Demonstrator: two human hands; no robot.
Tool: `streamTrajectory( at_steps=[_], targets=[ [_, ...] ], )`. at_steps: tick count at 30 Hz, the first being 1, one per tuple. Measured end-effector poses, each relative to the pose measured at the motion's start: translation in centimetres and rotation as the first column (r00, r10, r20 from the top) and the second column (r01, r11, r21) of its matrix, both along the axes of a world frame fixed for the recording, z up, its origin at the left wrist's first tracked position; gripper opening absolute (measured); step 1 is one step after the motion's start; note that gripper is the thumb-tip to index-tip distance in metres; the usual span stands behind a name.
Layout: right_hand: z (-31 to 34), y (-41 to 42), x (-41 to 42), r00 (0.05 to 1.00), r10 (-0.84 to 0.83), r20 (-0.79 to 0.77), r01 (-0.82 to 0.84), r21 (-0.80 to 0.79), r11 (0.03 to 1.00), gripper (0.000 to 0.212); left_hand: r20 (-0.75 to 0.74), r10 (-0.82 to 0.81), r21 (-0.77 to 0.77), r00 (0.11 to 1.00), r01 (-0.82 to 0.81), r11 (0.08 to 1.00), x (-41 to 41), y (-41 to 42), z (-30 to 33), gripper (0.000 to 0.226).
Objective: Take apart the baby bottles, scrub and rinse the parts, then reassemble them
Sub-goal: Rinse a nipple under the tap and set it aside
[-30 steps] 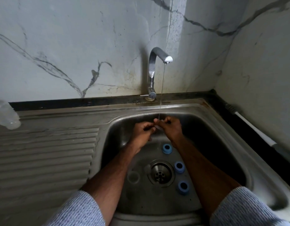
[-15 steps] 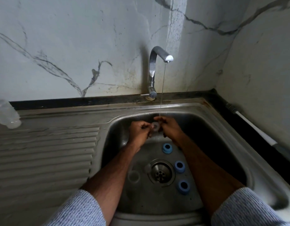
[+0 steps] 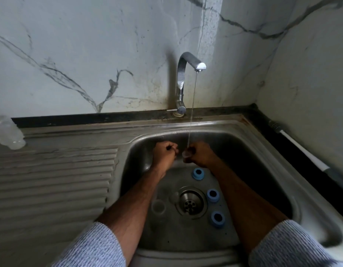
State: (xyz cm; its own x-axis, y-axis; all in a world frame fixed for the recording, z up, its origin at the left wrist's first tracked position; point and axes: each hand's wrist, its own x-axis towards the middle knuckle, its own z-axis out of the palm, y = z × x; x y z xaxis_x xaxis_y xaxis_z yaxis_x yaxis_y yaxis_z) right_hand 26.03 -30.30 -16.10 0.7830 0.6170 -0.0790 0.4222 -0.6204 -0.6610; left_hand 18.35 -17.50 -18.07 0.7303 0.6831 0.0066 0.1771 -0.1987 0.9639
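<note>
Two bare forearms come in from the bottom edge, each ending in a bare hand, the left hand (image 3: 163, 154) and the right hand (image 3: 200, 155). No ring, watch or band shows on either, though the dim light over the basin makes small details hard to confirm. The left sleeve (image 3: 93, 247) and the right sleeve (image 3: 288, 245) are pushed up to about the elbow. Both are of a pale blue-grey fabric with fine, close stripes or ribbing, seemingly a knit.
</note>
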Motion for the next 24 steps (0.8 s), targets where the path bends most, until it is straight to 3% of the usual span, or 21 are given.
streamTrajectory(
  at_steps=[5, 10, 13, 18, 21, 24],
  targets=[
    [0.0, 0.2, 0.2, 0.999, -0.021, 0.05, 0.022, -0.023, 0.999, 0.029, -0.02, -0.021, 0.016, 1.0, 0.021, 1.0, 0.0, 0.1, -0.2, 0.026],
    [-0.1, 0.3, 0.3, 0.997, -0.069, -0.033, 0.07, 0.042, 0.997, 0.024, -0.039, -0.044, 0.037, 0.998, 0.046, 0.998, -0.2, 0.0, -0.1, 0.02],
    [-0.3, 0.5, 0.3, 0.977, -0.129, -0.17, 0.156, 0.159, 0.975, 0.015, -0.084, -0.072, 0.058, 0.994, 0.077, 0.995, -0.4, 0.0, 0.0, 0.02],
    [-0.6, 0.4, 0.3, 0.951, -0.138, -0.275, 0.206, 0.234, 0.95, 0.013, -0.203, -0.256, -0.141, 0.945, 0.23, 0.963, -0.8, -0.5, -0.4, 0.018],
    [-0.4, 0.5, 0.4, 0.926, -0.13, -0.355, 0.256, 0.336, 0.906, 0.013, -0.071, -0.298, -0.236, 0.952, 0.275, 0.932, -0.8, -0.9, 0.1, 0.018],
    [-0.5, 0.7, 0.3, 0.948, -0.15, -0.281, 0.237, 0.309, 0.921, 0.013, 0.071, -0.239, -0.225, 0.968, 0.249, 0.942, -0.7, -0.6, 0.5, 0.028]
  ],
)
